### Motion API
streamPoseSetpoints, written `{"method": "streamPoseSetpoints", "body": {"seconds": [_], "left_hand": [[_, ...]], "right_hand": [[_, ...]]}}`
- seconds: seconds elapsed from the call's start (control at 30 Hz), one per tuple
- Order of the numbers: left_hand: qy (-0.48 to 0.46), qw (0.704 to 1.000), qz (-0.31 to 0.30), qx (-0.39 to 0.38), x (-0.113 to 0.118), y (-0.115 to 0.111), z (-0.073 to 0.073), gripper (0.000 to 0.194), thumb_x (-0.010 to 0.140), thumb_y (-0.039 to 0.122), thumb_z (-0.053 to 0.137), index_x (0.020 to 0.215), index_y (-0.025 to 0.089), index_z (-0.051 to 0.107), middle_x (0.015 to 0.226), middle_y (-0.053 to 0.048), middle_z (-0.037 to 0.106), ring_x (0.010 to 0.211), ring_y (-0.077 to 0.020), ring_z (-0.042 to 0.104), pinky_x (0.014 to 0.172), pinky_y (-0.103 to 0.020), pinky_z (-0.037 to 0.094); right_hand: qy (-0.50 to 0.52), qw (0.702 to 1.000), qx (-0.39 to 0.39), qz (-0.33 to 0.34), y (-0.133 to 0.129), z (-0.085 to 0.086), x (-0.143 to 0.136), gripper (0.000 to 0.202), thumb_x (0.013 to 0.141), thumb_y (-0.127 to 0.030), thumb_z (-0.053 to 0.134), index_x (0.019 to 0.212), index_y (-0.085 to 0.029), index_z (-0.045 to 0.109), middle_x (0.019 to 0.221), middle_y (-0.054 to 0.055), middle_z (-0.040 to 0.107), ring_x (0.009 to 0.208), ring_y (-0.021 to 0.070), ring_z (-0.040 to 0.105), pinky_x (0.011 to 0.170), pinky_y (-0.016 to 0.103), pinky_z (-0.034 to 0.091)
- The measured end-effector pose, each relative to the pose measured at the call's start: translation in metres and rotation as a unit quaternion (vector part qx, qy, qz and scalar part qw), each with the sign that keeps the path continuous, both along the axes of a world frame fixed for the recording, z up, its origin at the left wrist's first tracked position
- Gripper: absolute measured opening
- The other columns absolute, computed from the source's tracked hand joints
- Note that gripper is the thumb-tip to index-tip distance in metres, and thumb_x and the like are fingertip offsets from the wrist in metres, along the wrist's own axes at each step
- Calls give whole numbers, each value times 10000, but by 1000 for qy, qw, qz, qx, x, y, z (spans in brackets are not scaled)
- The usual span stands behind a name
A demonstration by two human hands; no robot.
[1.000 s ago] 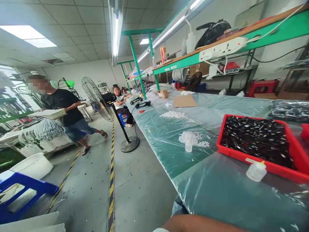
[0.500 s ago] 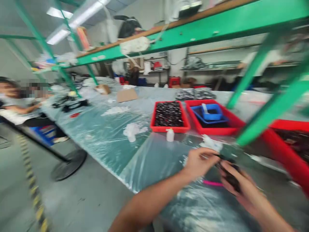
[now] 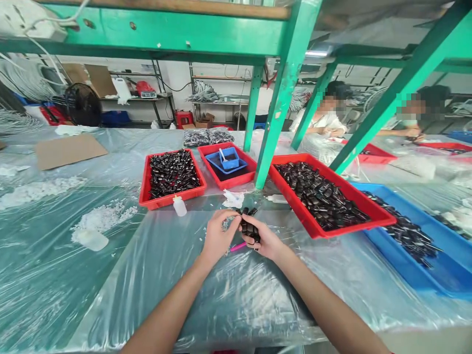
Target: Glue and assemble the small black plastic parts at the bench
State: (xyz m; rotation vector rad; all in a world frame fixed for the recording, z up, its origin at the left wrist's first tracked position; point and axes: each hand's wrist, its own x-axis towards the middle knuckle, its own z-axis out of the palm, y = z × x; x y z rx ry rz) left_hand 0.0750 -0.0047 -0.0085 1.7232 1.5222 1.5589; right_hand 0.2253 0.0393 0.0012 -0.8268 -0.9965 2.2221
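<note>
My right hand (image 3: 266,240) is cupped around a small stack of black parts (image 3: 248,225) over the plastic-covered table (image 3: 155,275). My left hand (image 3: 217,235) meets it from the left, with its fingertips pinching at the top of the stack. A pink pen-like stick (image 3: 238,246) lies on the table just under both hands. A crumpled white scrap (image 3: 233,198) lies just beyond the hands.
Red trays of black parts stand at left (image 3: 170,174) and right (image 3: 321,195); a middle red tray (image 3: 227,164) holds a blue scoop tray. A blue tray (image 3: 413,236) sits far right. Small white bottle (image 3: 179,206), white granule piles (image 3: 101,219), green posts (image 3: 278,98). Two people work across the table.
The view has swung from the aisle and fan to the table in front. Both hands have come into view and closed together on the black parts.
</note>
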Motion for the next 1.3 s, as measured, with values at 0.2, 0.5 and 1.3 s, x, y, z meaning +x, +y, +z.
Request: {"method": "streamPoseSetpoints", "body": {"seconds": [0.2,0.5,1.3], "left_hand": [[-13,997,70,-10,-19,12,-9,194,902,329,550,845,202,685,871,-38,703,838,-177,599,759,-294,460],[12,995,95,-26,-27,15,-10,197,896,336,548,834,214,690,887,-37,709,844,-192,597,719,-294,457],[315,947,-27,-48,-13,13,-28,131,885,138,554,851,215,655,1036,-44,687,1049,-228,577,883,-381,391]], "right_hand": [[-329,837,411,-153,33,1,30,252,847,-446,600,919,-207,635,710,-7,626,502,115,540,482,229,406],[-596,606,526,8,31,-3,33,367,897,-281,525,1248,-300,627,1106,35,723,1025,249,663,807,296,452],[-614,624,483,-26,38,8,51,345,830,-230,562,1150,-306,669,1070,13,728,991,234,664,747,265,442]]}}
